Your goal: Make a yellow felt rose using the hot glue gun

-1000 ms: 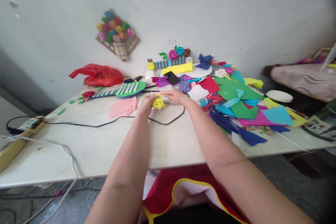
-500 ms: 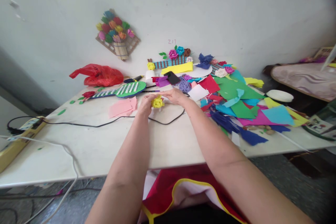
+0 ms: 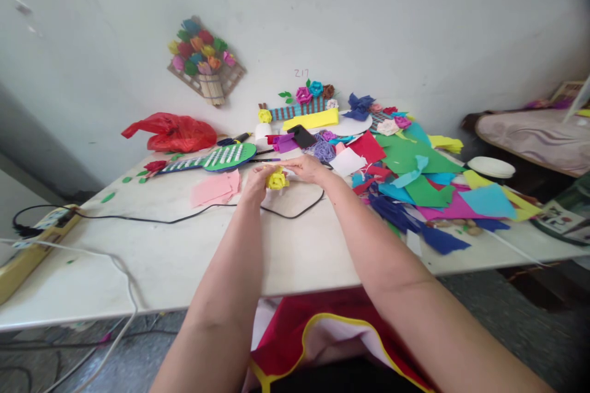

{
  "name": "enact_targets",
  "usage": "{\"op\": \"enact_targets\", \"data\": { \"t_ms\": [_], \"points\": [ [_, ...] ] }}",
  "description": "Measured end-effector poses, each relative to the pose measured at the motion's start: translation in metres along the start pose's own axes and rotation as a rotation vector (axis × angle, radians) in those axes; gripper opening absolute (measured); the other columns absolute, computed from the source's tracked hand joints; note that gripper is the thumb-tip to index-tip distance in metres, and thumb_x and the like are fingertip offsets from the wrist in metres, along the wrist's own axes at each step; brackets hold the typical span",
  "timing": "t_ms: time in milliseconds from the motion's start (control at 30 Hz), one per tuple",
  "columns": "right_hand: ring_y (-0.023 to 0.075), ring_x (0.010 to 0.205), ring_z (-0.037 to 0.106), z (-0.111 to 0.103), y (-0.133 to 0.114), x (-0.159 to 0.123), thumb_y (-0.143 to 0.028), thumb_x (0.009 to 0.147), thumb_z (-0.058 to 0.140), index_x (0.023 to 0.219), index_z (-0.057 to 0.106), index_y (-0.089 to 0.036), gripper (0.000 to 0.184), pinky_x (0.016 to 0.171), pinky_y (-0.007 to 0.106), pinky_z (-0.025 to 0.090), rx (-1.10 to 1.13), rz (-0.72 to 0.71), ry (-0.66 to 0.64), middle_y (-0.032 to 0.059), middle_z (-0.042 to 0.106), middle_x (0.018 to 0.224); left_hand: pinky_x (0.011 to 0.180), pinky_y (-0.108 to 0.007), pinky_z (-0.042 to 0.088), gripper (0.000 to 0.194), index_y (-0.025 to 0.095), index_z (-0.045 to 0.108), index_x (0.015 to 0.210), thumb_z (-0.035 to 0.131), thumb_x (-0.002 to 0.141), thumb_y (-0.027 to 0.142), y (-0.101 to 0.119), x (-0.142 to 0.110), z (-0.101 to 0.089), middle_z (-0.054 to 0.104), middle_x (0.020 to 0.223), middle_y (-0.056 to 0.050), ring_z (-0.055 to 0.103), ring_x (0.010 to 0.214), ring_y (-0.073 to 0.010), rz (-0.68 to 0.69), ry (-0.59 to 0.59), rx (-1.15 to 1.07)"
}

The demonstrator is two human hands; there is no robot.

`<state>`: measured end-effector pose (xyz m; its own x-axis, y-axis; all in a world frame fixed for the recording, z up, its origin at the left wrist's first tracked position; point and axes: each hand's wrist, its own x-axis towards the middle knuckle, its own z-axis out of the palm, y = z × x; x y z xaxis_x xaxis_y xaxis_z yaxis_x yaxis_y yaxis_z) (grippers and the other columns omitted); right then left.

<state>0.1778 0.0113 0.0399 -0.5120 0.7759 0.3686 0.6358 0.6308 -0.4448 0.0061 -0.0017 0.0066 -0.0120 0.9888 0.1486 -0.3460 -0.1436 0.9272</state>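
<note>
A pale grey wall [image 3: 391, 24] with a small handwritten marking [image 3: 302, 73] rose behind the long white table [image 3: 184, 270]; speckled grey flooring [image 3: 138, 362] showed below, and patterned cloth [image 3: 530, 141] covered dark furniture at right.

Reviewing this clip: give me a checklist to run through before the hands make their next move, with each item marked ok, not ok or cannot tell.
1. Left hand has hold of the yellow flower: ok, its fingers are at the flower's left side.
2. Right hand gripping firmly: cannot tell, its fingertips reach behind the flower's top.
3. Black cord out of the way: not ok, it passes under the left forearm and loops between the arms.
4. Pink paper apart from the hands: ok, it lies left of them.
5. Phone apart from the hands: ok, it lies beyond them.
</note>
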Motion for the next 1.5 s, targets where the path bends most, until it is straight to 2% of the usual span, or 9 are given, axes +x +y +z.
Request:
{"op": "enact_targets", "data": {
  "t_ms": [133, 267, 467, 533, 933, 1133, 1300, 1500],
  "points": [
    [0.0163, 0.11, 0.069, 0.002, 0.0, 0.0, -0.018, 0.091, 0.055, 0.123, 0.071, -0.028, 0.037, 0.097, 0.026, 0.05, 0.143, 0.0, 0.007, 0.001, 0.073, 0.122, 0.069, -0.039, 0.059, 0.031, 0.016, 0.062, 0.055, 0.083, 0.043, 0.034, 0.0, 0.0, -0.001, 0.068, 0.055, -0.007, 0.074, 0.077, -0.0331, 0.002, -0.009, 0.02],
    [0.0171, 0.099, 0.071, 0.004, -0.002, 0.0, -0.023, 0.089, 0.055, 0.118, 0.074, -0.019, 0.035, 0.087, 0.026, 0.052, 0.249, 0.038, 0.032, 0.0041, 0.077, 0.111, 0.065, -0.035, 0.057, 0.029, 0.016, 0.064, 0.058, 0.083, 0.045, 0.034, 0.0, 0.0, -0.001, 0.068, 0.056, -0.006, 0.073, 0.074, -0.0303, 0.015, -0.033, 0.055],
    [0.0157, 0.077, 0.067, 0.005, 0.002, 0.002, -0.027, 0.087, 0.056, 0.11, 0.078, -0.013, 0.034, 0.07, 0.023, 0.048, 0.199, 0.047, 0.077, 0.0028, 0.075, 0.079, 0.059, -0.03, 0.053, 0.029, 0.017, 0.064, 0.057, 0.085, 0.046, 0.034, 0.003, -0.003, 0.002, 0.066, 0.055, -0.003, 0.071, 0.066, -0.025, 0.008, -0.05, 0.103],
    [0.0154, 0.074, 0.065, 0.006, 0.002, 0.002, -0.028, 0.087, 0.055, 0.107, 0.079, -0.013, 0.034, 0.067, 0.023, 0.045, 0.147, 0.04, 0.086, 0.0025, 0.074, 0.074, 0.056, -0.028, 0.051, 0.03, 0.017, 0.064, 0.057, 0.086, 0.046, 0.034, 0.004, -0.003, 0.002, 0.066, 0.055, -0.004, 0.07, 0.066, -0.0242, -0.003, -0.048, 0.113],
    [0.0199, 0.091, 0.069, 0.004, -0.009, 0.001, -0.03, 0.092, 0.05, 0.105, 0.079, -0.02, 0.034, 0.074, 0.027, 0.043, -0.271, 0.041, 0.089, 0.0072, 0.078, 0.099, 0.059, -0.028, 0.053, 0.036, 0.015, 0.066, 0.064, 0.09, 0.045, 0.033, 0.002, -0.002, -0.003, 0.068, 0.06, -0.006, 0.072, 0.071, -0.0252, -0.043, -0.122, 0.081],
    [0.0207, 0.098, 0.069, 0.006, -0.011, 0.0, -0.03, 0.094, 0.049, 0.112, 0.077, -0.023, 0.034, 0.078, 0.027, 0.044, -0.317, 0.018, 0.085, 0.0086, 0.077, 0.108, 0.063, -0.032, 0.056, 0.034, 0.016, 0.064, 0.059, 0.09, 0.045, 0.031, 0.004, -0.004, 0.001, 0.067, 0.058, -0.006, 0.072, 0.074, -0.0279, -0.08, -0.063, 0.067],
    [0.0199, 0.094, 0.069, 0.004, -0.013, -0.001, -0.03, 0.093, 0.05, 0.108, 0.079, -0.023, 0.033, 0.075, 0.027, 0.043, -0.315, 0.016, 0.076, 0.008, 0.078, 0.104, 0.066, -0.035, 0.057, 0.031, 0.014, 0.064, 0.061, 0.088, 0.045, 0.028, 0.004, -0.004, 0.0, 0.069, 0.062, -0.009, 0.072, 0.077, -0.0296, -0.098, -0.062, 0.056],
    [0.0178, 0.089, 0.067, 0.004, -0.013, 0.002, -0.031, 0.092, 0.054, 0.104, 0.08, -0.022, 0.03, 0.07, 0.025, 0.04, -0.284, 0.01, 0.099, 0.0058, 0.078, 0.099, 0.06, -0.031, 0.055, 0.03, 0.013, 0.064, 0.065, 0.085, 0.047, 0.024, 0.003, -0.004, 0.0, 0.068, 0.059, -0.007, 0.071, 0.067, -0.0248, -0.107, -0.009, 0.036]
  ]
}}
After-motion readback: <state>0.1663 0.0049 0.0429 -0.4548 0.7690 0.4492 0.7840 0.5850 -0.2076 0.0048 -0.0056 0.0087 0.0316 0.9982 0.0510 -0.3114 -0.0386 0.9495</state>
